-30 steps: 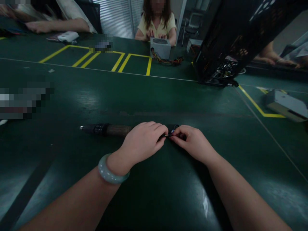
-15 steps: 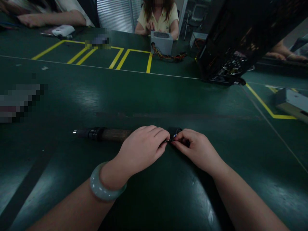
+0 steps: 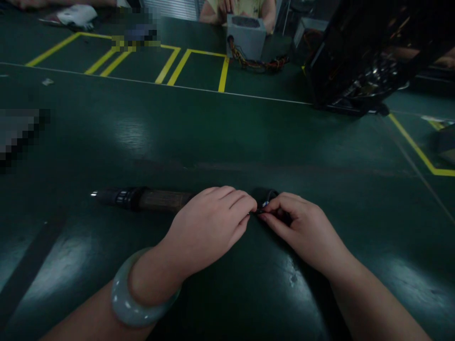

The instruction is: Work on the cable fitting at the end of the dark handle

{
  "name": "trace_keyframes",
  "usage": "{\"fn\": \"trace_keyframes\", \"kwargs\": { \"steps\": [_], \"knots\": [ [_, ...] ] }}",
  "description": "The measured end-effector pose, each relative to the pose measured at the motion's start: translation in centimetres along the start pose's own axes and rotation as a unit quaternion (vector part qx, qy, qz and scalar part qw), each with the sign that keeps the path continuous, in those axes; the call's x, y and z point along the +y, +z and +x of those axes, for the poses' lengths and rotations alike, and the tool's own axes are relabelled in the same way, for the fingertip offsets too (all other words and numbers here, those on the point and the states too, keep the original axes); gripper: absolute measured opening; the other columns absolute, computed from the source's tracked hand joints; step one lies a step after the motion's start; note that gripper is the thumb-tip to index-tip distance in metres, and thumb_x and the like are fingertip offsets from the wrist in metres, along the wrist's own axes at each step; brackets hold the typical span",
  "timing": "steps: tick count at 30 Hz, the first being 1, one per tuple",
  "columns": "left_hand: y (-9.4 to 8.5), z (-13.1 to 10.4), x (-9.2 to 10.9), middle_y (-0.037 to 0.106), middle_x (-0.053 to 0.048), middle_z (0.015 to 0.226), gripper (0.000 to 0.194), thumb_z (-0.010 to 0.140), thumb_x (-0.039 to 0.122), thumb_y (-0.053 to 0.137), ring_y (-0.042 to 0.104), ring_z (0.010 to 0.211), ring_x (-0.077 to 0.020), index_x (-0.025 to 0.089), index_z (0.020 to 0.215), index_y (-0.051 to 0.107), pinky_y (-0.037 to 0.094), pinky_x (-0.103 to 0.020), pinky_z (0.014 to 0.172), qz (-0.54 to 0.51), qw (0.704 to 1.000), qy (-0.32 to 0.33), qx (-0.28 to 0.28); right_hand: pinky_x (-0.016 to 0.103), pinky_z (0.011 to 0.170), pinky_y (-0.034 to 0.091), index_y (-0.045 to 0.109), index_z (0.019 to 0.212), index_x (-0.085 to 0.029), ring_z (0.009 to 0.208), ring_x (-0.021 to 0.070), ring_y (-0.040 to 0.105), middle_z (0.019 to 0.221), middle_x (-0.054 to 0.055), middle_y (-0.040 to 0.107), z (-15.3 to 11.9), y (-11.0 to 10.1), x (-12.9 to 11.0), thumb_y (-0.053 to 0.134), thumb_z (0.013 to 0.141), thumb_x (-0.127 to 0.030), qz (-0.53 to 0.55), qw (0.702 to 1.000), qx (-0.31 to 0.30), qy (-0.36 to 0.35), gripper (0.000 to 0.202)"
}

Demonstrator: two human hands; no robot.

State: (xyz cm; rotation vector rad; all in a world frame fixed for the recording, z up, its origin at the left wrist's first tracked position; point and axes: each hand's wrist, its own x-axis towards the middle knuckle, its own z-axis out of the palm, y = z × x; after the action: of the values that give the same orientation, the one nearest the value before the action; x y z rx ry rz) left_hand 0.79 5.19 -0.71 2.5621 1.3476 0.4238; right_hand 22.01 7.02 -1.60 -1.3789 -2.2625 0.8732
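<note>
Head view: the dark cylindrical tool (image 3: 161,201) lies on the green table (image 3: 170,137) at the near centre, metal tip to the left. Left hand (image 3: 211,227), with a pale bangle (image 3: 130,300) at the wrist, is curled closed around its right end. Right hand (image 3: 305,229) pinches a thin dark cable (image 3: 272,193) between thumb and forefinger, just beside the left fingertips. Blue-and-white fleck at the pinch: too small to read. Markings on the far grey metal box (image 3: 245,40): illegible.

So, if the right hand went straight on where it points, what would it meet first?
Probably the left hand, just ahead of the right hand; how wide the gap is, if any, is hard to tell.
</note>
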Motion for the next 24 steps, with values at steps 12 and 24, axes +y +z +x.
{"fn": "trace_keyframes", "kwargs": {
  "steps": [12, 24],
  "knots": [
    [-0.07, -0.02, 0.11, 0.065, -0.002, 0.101, 0.014, 0.088, 0.023, 0.054, 0.059, 0.094, -0.0217, 0.023, 0.101, 0.059, 0.044, -0.037, 0.081, 0.005, 1.0, 0.001, 0.004, 0.029, 0.067, 0.043, 0.064, 0.083, -0.023, 0.075, 0.0166, 0.06, 0.084, 0.001, 0.065, -0.18, -0.1, -0.16, 0.063, 0.085, -0.023, 0.002, 1.0, 0.012, -0.017, 0.002],
    [-0.33, -0.48, 0.65, 0.064, 0.0, 0.097, 0.013, 0.087, 0.025, 0.055, 0.059, 0.091, -0.0199, 0.023, 0.1, 0.058, 0.044, -0.034, 0.079, 0.034, 0.999, 0.006, 0.024, 0.026, 0.061, 0.04, 0.065, 0.084, -0.021, 0.07, 0.0137, 0.056, 0.082, 0.001, 0.063, -0.55, -0.05, -0.13, 0.063, 0.086, -0.025, 0.0, 0.999, 0.025, -0.043, 0.005]
  ]
}}
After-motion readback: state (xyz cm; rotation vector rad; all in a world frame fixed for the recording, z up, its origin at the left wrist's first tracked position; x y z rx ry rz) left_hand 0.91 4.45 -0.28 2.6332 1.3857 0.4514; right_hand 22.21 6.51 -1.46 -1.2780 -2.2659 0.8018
